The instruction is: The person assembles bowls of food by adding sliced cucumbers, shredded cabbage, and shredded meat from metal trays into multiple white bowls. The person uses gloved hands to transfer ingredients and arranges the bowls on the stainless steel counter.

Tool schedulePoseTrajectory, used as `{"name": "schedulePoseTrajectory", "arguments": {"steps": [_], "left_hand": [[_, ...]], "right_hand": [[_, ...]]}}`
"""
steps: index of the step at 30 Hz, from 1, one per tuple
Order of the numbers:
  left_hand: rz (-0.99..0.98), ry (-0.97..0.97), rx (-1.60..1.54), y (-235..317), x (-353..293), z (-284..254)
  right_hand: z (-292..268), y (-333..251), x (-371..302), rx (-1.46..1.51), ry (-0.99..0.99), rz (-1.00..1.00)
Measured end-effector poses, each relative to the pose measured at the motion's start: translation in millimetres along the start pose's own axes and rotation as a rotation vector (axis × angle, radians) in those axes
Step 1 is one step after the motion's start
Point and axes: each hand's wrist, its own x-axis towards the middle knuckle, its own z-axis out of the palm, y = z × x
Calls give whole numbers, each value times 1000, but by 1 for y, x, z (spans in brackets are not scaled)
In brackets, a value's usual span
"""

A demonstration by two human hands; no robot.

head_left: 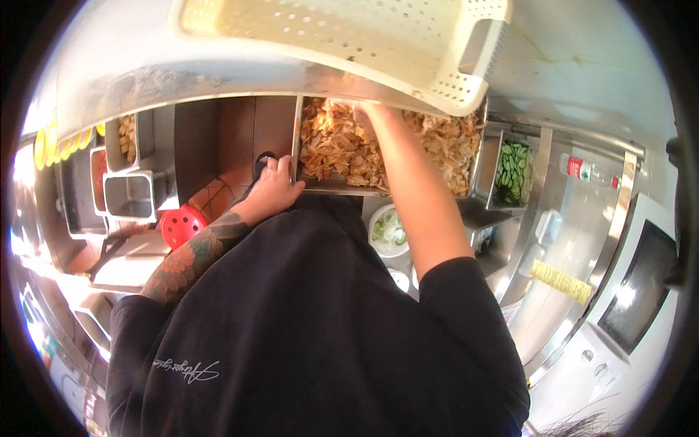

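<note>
A rectangular metal tray [342,191] full of browned shredded meat [338,149] sits in front of me. My left hand [279,182] is at the tray's near left corner, fingers curled against its side edge. A small dark object [263,157] shows beside those fingers; I cannot make out what it is. Across the tray reaches my right arm, with my right hand [364,111] at the meat by the far side. The fingers of that hand are mostly hidden under the overhanging metal edge and glare.
A cream perforated plastic basket [408,44] hangs over the far side. Cucumber slices [514,171] fill a container at right, near a clear bottle [588,172]. A white bowl [388,231] stands below the tray. Metal containers [129,195] and a red stool [182,226] are left.
</note>
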Motion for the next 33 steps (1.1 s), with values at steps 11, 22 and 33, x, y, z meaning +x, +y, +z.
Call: {"name": "schedulePoseTrajectory", "arguments": {"steps": [11, 22, 33], "left_hand": [[-224, -207, -656, -18, 2, 17], [-274, -214, -807, -19, -1, 19], [-251, -251, -917, -32, -2, 25]], "right_hand": [[-2, 8, 6, -150, -15, -27], [-37, 120, -48, 557, 9, 65], [-103, 131, -86, 297, 17, 537]]}}
